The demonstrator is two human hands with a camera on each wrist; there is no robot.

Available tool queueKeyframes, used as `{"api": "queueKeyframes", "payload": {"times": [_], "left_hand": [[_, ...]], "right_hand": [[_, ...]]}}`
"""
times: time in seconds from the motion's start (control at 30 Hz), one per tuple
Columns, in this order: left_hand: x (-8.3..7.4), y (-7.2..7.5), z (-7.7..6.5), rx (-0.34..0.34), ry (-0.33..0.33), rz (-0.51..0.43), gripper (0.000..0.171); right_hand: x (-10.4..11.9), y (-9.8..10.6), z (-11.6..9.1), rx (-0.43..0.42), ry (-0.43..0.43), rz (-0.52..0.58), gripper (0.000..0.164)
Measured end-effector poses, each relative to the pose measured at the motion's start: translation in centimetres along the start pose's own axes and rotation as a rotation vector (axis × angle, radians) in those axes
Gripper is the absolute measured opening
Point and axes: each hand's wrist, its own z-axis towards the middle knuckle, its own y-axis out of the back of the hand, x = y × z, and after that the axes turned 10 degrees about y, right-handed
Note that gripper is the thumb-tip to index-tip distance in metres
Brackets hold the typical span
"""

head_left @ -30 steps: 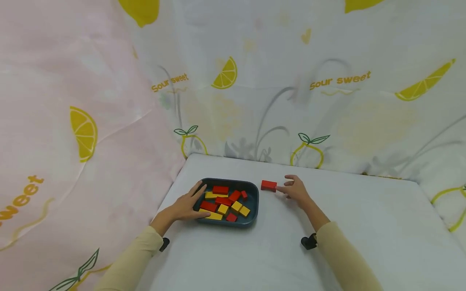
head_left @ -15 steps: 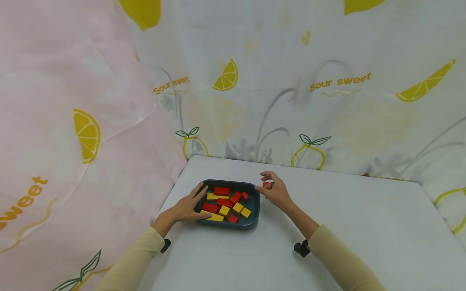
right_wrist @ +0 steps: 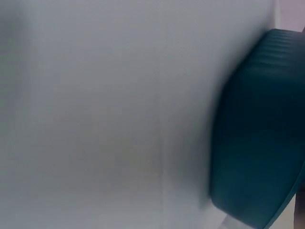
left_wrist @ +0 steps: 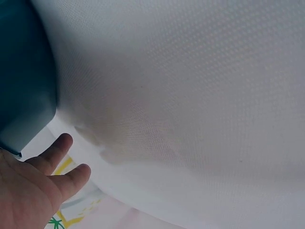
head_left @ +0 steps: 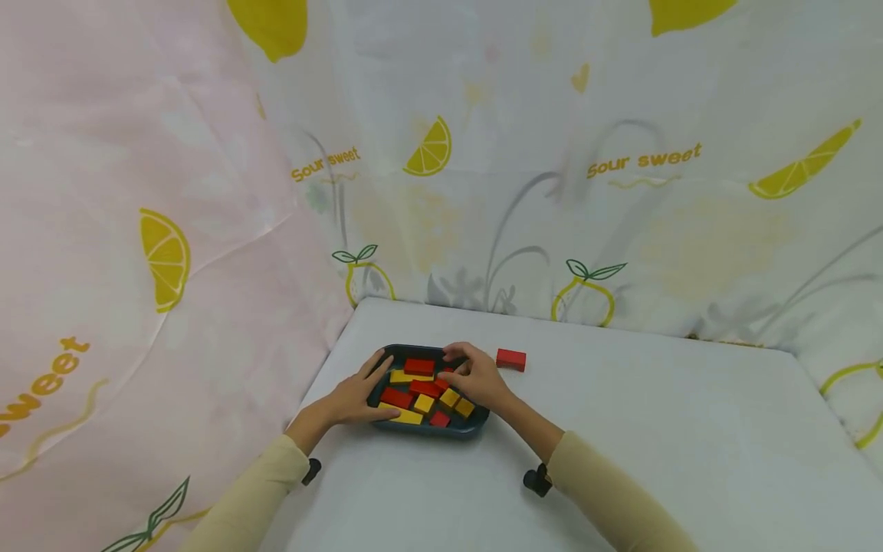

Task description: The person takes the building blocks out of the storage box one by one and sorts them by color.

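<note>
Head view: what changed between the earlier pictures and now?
The right hand moved left, from beside the loose red block to over the tray; whether it holds anything is unclear. The left hand stayed on the tray's left side, the block on the table.

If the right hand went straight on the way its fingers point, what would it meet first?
The right hand, over the dark blue rectangular tray, would probably meet the red rectangular block nearest the tray's far wall first; the hand's height is unclear, so it might pass above.

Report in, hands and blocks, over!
Left hand on left side of tray. Right hand over far right corner, hiding it; grip unclear. One red block outside, on table.
</note>
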Motion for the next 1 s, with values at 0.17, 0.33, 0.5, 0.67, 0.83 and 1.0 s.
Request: {"api": "queueKeyframes", "payload": {"times": [0.17,0.33,0.5,0.67,0.83,1.0], "left_hand": [[-0.1,-0.2,0.0,0.011,0.008,-0.003,0.106],[-0.1,-0.4,0.2,0.003,-0.014,-0.02,0.107],[0.3,-0.5,0.3,-0.004,-0.017,-0.024,0.109],[0.4,-0.5,0.2,-0.011,-0.026,-0.042,0.107],[0.2,-0.5,0.1,-0.015,-0.033,-0.05,0.106],[0.1,-0.4,0.0,-0.017,-0.016,-0.058,0.107]], "right_hand": [[0.1,-2.8,0.8,0.05,0.033,-0.089,0.041],[0.0,-5.2,0.9,0.089,0.024,-0.093,0.04],[0.1,-7.0,1.1,0.079,0.027,-0.092,0.035],[-0.2,-8.5,1.4,0.101,-0.001,-0.077,0.039],[-0.5,-9.3,1.5,0.137,-0.016,-0.171,0.037],[-0.5,-9.6,1.5,0.196,-0.028,-0.287,0.033]]}}
